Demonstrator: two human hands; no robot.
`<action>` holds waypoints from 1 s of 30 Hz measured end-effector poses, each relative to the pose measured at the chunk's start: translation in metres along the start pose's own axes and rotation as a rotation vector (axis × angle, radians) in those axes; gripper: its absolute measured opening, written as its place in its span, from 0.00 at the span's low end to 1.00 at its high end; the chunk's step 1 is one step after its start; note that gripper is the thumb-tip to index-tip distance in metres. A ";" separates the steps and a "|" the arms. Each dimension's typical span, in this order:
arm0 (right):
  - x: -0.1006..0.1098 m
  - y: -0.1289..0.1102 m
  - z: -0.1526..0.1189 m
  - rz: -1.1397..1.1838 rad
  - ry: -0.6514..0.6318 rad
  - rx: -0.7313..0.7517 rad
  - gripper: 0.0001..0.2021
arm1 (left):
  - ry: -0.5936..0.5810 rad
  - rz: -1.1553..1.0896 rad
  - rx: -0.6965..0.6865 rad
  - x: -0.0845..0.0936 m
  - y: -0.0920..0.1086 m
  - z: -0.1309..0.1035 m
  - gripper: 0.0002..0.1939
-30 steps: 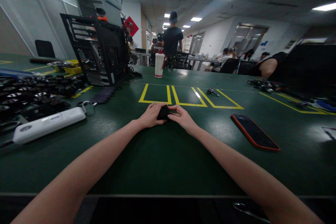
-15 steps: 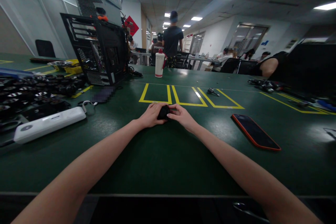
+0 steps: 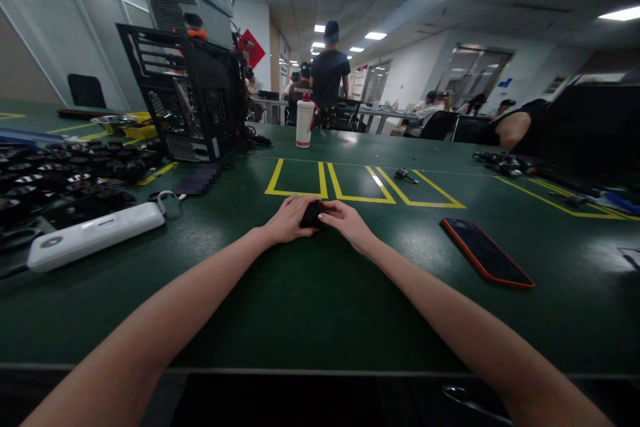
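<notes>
Head view showed the left hand (image 3: 287,221) curled around a black object (image 3: 311,215) and the right hand (image 3: 346,223) pinching its side, near yellow tape (image 3: 367,201) on the green table (image 3: 310,300); uneven finger pressure could make it slip.

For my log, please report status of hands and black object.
Left hand around black object. Right hand at its right edge. Phone apart, to the right.

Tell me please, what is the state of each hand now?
Left hand: closed around a small black object.
Right hand: fingers bent, thumb and fingertips at the same object's right side.
</notes>
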State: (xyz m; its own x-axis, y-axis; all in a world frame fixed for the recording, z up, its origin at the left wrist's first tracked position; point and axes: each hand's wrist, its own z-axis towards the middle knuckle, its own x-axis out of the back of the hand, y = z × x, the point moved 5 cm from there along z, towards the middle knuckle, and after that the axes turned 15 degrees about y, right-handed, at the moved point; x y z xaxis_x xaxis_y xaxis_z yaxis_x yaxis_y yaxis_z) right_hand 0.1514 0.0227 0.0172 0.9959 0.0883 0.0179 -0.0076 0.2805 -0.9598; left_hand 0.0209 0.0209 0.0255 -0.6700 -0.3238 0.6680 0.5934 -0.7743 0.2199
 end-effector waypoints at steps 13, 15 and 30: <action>0.000 -0.005 -0.004 -0.013 0.056 0.078 0.12 | 0.009 0.018 -0.007 0.000 0.000 0.001 0.32; 0.000 -0.002 -0.003 0.007 0.049 0.036 0.17 | 0.009 0.021 -0.010 -0.001 -0.001 0.000 0.32; 0.002 0.004 -0.001 0.011 0.048 -0.007 0.14 | 0.015 0.015 -0.010 -0.002 -0.003 0.000 0.33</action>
State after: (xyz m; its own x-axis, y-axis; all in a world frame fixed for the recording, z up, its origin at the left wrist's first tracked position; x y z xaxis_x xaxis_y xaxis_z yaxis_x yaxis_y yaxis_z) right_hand 0.1534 0.0228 0.0131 0.9990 0.0448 -0.0056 -0.0176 0.2734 -0.9617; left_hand 0.0201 0.0235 0.0236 -0.6677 -0.3438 0.6602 0.5991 -0.7746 0.2025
